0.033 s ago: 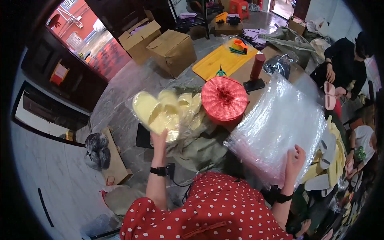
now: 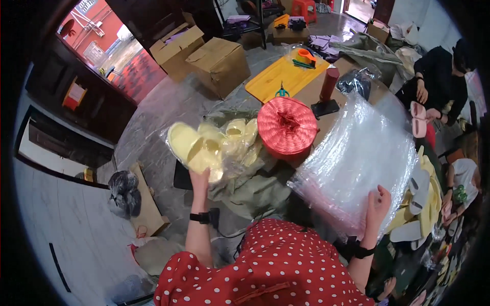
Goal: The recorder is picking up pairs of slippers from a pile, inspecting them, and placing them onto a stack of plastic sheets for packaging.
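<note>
My left hand (image 2: 200, 179) is closed on a pair of pale yellow slippers (image 2: 185, 144) in a clear plastic bag. Just beyond lie more bagged yellow slippers (image 2: 239, 130), on a grey-green sack (image 2: 255, 191). Over the near right part of a stack of clear plastic bags (image 2: 352, 148) rests my right hand (image 2: 376, 206), fingers apart and lightly curled, with nothing seen in it. Between the slippers and the stack stands a big roll of red plastic twine (image 2: 287, 122).
Beyond the twine are scissors (image 2: 282, 92), a yellow board (image 2: 273, 76), a dark red bottle (image 2: 329, 84) and a phone (image 2: 324, 108). Loose slippers (image 2: 429, 194) pile up at right. A co-worker (image 2: 436, 76) holds pink slippers (image 2: 418, 120). Cardboard boxes (image 2: 217, 66) stand far left.
My left hand and the bagged slippers have shifted slightly to the left and nearer to me. My right hand stays on the stack of bags.
</note>
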`<state>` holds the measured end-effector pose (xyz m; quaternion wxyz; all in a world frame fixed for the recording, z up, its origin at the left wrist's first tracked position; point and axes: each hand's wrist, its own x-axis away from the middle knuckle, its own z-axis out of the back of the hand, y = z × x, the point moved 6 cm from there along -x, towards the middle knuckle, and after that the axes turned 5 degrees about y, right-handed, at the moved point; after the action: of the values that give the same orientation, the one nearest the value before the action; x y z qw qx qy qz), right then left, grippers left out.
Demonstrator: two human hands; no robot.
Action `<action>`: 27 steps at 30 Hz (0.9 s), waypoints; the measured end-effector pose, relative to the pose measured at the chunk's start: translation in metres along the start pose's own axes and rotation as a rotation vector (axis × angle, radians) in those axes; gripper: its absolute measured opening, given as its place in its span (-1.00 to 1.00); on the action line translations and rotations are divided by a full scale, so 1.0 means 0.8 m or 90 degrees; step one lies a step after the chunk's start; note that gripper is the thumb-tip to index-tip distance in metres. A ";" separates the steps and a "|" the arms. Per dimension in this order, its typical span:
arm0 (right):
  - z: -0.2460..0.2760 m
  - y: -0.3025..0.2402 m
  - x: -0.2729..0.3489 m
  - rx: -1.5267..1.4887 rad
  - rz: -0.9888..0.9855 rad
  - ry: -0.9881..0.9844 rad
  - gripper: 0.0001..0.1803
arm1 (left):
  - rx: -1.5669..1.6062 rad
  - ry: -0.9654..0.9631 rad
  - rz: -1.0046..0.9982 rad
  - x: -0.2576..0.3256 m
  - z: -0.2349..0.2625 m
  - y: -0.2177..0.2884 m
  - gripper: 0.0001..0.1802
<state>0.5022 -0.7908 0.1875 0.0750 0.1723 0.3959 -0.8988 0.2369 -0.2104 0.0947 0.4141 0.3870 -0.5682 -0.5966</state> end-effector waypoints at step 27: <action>-0.027 -0.011 0.024 0.238 -0.008 0.049 -0.72 | -0.658 -0.644 -0.026 -0.034 -0.135 -0.328 0.17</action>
<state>0.4870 -0.7688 0.1731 0.0207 0.2150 0.2255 -0.9500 0.3332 -0.2209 -0.1738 0.2196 -0.1711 -0.3281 -0.9027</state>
